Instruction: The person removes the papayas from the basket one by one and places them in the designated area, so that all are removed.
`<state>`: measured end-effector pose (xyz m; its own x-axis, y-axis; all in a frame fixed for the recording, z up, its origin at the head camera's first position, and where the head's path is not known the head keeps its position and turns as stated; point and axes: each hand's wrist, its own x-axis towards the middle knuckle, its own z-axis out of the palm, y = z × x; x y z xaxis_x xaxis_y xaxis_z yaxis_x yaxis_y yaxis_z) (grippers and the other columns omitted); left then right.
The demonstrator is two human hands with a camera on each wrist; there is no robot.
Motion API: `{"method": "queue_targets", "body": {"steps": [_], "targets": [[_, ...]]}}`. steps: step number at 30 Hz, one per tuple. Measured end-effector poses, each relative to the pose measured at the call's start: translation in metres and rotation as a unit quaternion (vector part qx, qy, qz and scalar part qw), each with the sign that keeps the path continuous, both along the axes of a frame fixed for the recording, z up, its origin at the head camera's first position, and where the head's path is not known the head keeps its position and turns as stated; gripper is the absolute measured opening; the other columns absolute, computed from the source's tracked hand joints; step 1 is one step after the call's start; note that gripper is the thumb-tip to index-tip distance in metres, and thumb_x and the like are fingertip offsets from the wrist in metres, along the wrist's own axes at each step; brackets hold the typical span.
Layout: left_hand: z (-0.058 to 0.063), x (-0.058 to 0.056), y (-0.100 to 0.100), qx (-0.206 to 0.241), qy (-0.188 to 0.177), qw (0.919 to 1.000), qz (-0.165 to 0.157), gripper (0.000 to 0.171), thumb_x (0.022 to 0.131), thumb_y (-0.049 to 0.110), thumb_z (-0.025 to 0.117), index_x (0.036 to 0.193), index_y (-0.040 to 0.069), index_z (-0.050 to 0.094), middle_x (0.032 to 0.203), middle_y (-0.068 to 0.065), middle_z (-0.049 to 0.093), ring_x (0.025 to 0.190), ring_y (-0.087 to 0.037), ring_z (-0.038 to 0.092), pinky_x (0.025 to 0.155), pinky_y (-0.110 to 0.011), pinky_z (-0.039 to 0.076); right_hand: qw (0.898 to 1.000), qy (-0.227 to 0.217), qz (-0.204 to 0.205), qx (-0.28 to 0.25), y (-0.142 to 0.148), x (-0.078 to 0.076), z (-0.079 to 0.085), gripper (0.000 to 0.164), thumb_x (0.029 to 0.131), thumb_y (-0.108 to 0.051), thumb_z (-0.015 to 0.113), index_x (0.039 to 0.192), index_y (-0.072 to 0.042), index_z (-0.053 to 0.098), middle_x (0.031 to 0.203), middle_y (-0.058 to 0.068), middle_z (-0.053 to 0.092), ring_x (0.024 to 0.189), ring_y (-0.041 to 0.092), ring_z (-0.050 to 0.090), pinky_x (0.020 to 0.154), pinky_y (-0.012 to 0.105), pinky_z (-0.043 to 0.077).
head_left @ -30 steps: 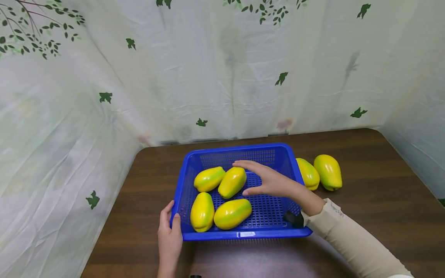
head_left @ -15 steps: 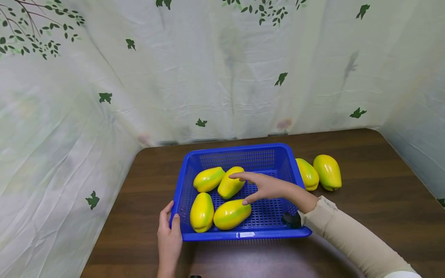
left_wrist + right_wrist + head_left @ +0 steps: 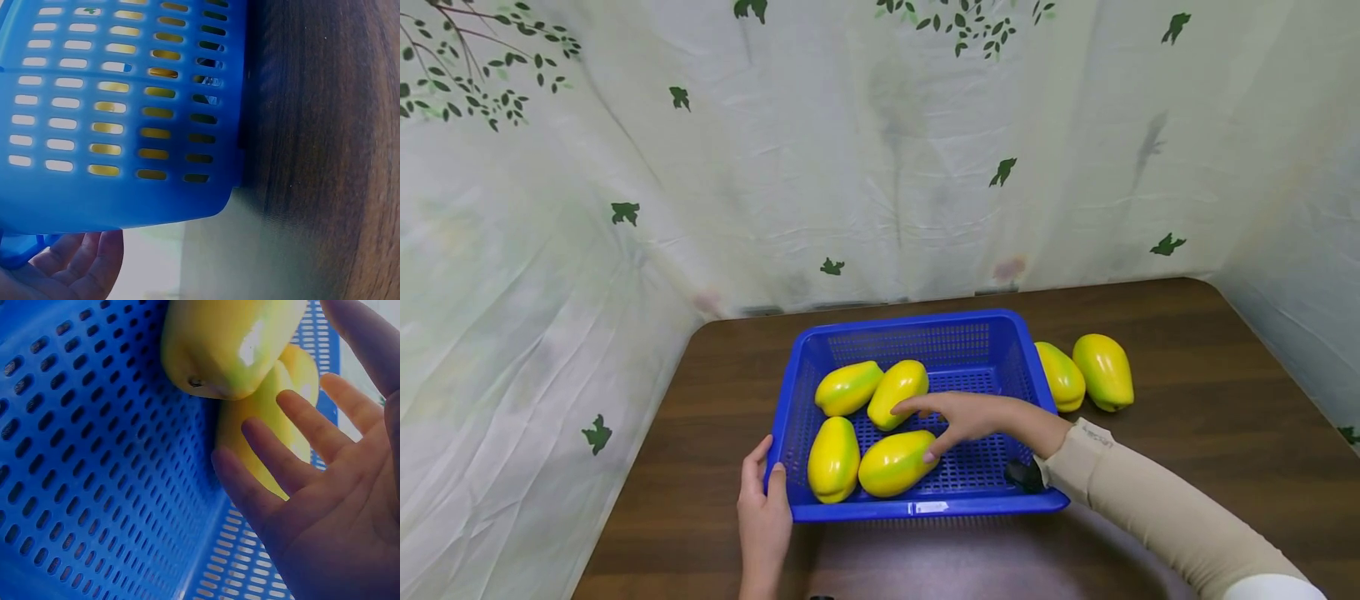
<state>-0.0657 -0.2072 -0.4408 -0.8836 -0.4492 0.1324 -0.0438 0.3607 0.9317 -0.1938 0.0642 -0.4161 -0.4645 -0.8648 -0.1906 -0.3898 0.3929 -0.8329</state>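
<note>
A blue perforated plastic basket (image 3: 919, 507) stands on the table with several glossy yellow-green papayas inside. My left hand (image 3: 763, 521) grips its left rim, thumb on top and fingers outside; in the left wrist view curled fingers (image 3: 87, 262) show past the basket wall. My right hand (image 3: 970, 417) reaches in over the right side with fingers spread and nothing held. Its thumb is right at the end of the front papaya (image 3: 891, 465), and its forefinger overlaps the back middle papaya (image 3: 901, 385). Two more papayas, back left (image 3: 847, 388) and front left (image 3: 833, 460), lie beside them.
Two papayas (image 3: 1060, 379) (image 3: 1103, 372) lie on the brown wooden table (image 3: 1187, 400) just right of the basket, one partly hidden by its rim. A black object (image 3: 1024, 476) shows at the right wrist. Behind the table hangs a pale leaf-print curtain (image 3: 925, 208).
My right hand has moved down and toward the front of the basket, its thumb coming to the front papaya. The left hand keeps its grip on the rim.
</note>
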Motion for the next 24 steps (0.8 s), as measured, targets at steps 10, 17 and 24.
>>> {"method": "queue_targets", "body": {"steps": [10, 17, 24], "targets": [[0.0001, -0.001, 0.0007, 0.009, 0.006, 0.9999, 0.001, 0.034, 0.093, 0.008, 0.041, 0.127, 0.006, 0.045, 0.118, -0.017, 0.054, 0.101, -0.02, 0.052, 0.074, -0.007, 0.039, 0.999, 0.005, 0.021, 0.028, -0.0035, -0.0015, -0.0055, 0.065, 0.078, -0.028, 0.069, 0.135, -0.015, 0.039, 0.134, -0.002, 0.041, 0.121, 0.019, 0.038, 0.098, 0.038, 0.03], [-0.0003, -0.0018, 0.0016, 0.014, 0.006, 0.9999, 0.006, 0.034, 0.093, 0.006, 0.04, 0.127, 0.006, 0.045, 0.116, -0.016, 0.055, 0.097, -0.017, 0.052, 0.073, -0.008, 0.04, 0.998, 0.026, 0.028, 0.053, -0.0036, -0.0009, -0.0062, 0.06, 0.08, -0.029, 0.068, 0.133, -0.017, 0.042, 0.132, -0.006, 0.042, 0.122, 0.012, 0.035, 0.1, 0.032, 0.027], [0.0005, -0.0012, 0.0011, 0.01, 0.008, 0.9999, 0.004, 0.035, 0.093, 0.006, 0.04, 0.128, 0.006, 0.044, 0.114, -0.018, 0.055, 0.096, -0.016, 0.052, 0.073, -0.009, 0.04, 0.996, 0.03, 0.037, 0.075, -0.0043, -0.0006, -0.0073, 0.059, 0.08, -0.03, 0.067, 0.133, -0.02, 0.042, 0.133, -0.007, 0.04, 0.122, 0.011, 0.034, 0.1, 0.031, 0.027]]}}
